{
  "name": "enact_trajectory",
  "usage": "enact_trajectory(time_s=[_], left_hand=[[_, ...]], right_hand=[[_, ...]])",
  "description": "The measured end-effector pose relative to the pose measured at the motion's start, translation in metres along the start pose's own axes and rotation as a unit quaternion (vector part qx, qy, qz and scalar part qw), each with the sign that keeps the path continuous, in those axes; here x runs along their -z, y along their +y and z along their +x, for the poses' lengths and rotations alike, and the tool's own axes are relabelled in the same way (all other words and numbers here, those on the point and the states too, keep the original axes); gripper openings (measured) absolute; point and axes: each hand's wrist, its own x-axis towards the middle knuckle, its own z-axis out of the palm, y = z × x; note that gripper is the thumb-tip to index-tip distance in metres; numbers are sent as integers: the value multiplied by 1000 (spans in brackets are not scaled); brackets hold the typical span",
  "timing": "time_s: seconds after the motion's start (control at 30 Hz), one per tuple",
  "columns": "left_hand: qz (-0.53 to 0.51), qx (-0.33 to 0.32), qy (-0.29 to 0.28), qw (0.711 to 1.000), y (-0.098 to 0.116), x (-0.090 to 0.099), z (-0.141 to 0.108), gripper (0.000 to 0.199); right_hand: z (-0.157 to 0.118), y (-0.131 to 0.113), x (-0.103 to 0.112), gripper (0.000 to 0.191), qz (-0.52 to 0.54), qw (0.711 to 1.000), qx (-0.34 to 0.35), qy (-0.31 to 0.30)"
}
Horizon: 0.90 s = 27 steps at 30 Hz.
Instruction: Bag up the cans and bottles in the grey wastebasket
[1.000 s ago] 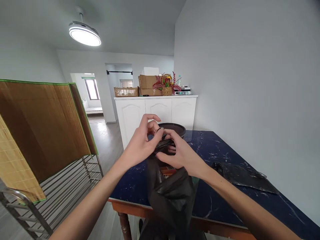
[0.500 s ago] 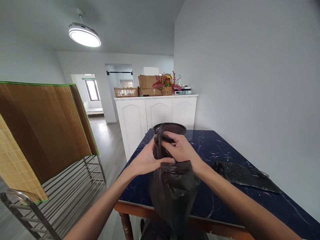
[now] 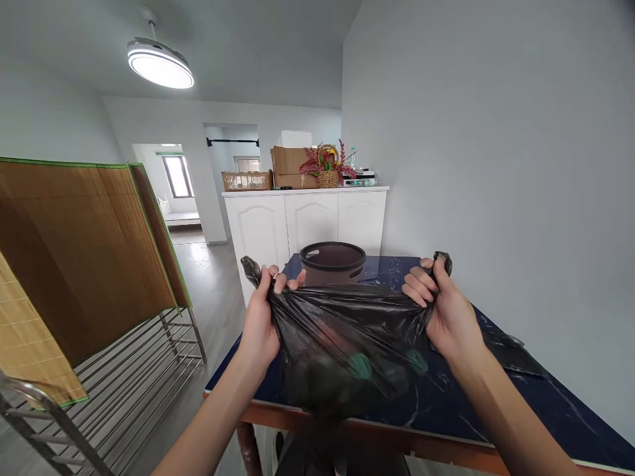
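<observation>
A thin black plastic bag (image 3: 347, 330) is stretched taut between my two hands over the table's near edge. My left hand (image 3: 265, 307) is closed round one top corner, and a twisted end pokes up above the fingers. The opposite corner is in the grip of my right hand (image 3: 441, 297), its thumb on top. Greenish and reddish patches show dimly through the film; I cannot tell what they are. Behind the bag stands a dark round trash bin (image 3: 332, 256) with handle holes below its rim, its lower part hidden by the bag.
Folded black plastic (image 3: 513, 350) lies on the blue marbled table (image 3: 397, 268) at the right, by the wall. A white cabinet (image 3: 312, 221) carrying cardboard boxes and a flower basket (image 3: 327, 177) stands behind. On the left is a metal rack (image 3: 124, 370) with bamboo mats.
My hands were close together on the bunched bag; now they are far apart, with the bag pulled wide between them. The bin behind shows more fully.
</observation>
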Motion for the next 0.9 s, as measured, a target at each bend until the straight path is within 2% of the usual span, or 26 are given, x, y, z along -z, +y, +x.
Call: enact_trajectory(time_s=[0.1,0.17,0.23,0.3,0.4,0.47,0.53,0.6,0.7,0.77,0.83,0.9], left_hand=[[-39,4,11,999,1,-9,-1,36],[-50,6,18,999,0,-13,-1,36],[-65,9,16,998,0,-15,0,35],[-80,15,16,997,1,-17,0,37],[-85,19,23,996,3,-17,0,39],[-75,17,22,997,5,-16,1,36],[-55,16,11,998,8,-14,2,33],[-18,12,-9,1000,11,-11,3,31],[121,-23,-43,991,11,-6,2,32],[279,-62,-68,956,8,-4,-2,39],[436,-100,-92,890,3,-3,-8,45],[545,-122,-111,822,-4,-3,-15,41]], right_hand=[[-7,8,14,31,26,999,-7,25],[-16,15,23,34,-24,998,-21,50],[-26,22,33,48,-106,991,-52,57],[-34,28,45,57,-180,980,-80,25],[-43,32,59,57,-279,953,-95,-68],[-46,31,62,55,-324,932,-123,-103],[-46,31,61,57,-323,927,-159,-108],[-45,31,56,60,-286,937,-176,-100],[-40,34,49,62,-216,962,-154,-68],[-34,35,44,68,-203,969,-129,-51],[-28,33,35,70,-224,967,-109,-56],[-23,28,20,70,-257,959,-82,-88]])
